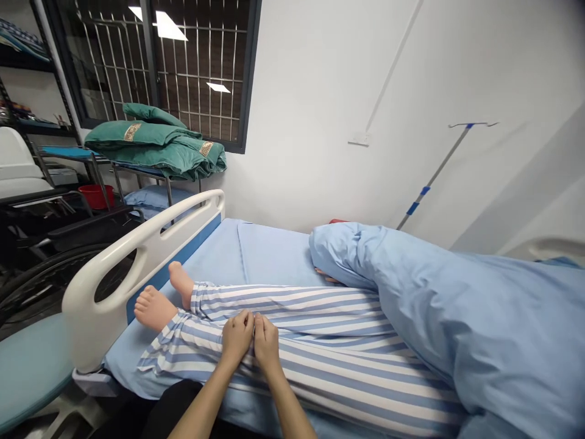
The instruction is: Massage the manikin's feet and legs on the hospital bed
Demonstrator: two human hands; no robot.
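Observation:
My left hand (238, 335) and my right hand (266, 341) lie side by side on the nearer shin of the figure in bed, almost touching each other. Both are closed, with the fingers curled down; the fingertips are hidden, so any cloth pinched in them cannot be made out. Beneath them are blue-and-white striped trousers (320, 360) covering both legs. Two bare feet (155, 308), smooth like a manikin's, stick out at the cuffs. A light blue quilt (425, 286) is heaped over the upper body and thighs. Fingers (326, 275) show under its edge.
A cream footboard (141, 231) closes the bed's left end. The blue sheet (274, 247) shows beyond the legs. A wheelchair (59, 244), a round light-green surface (34, 366) and folded green bedding (155, 143) are at left. An IV pole (439, 167) slants behind the quilt.

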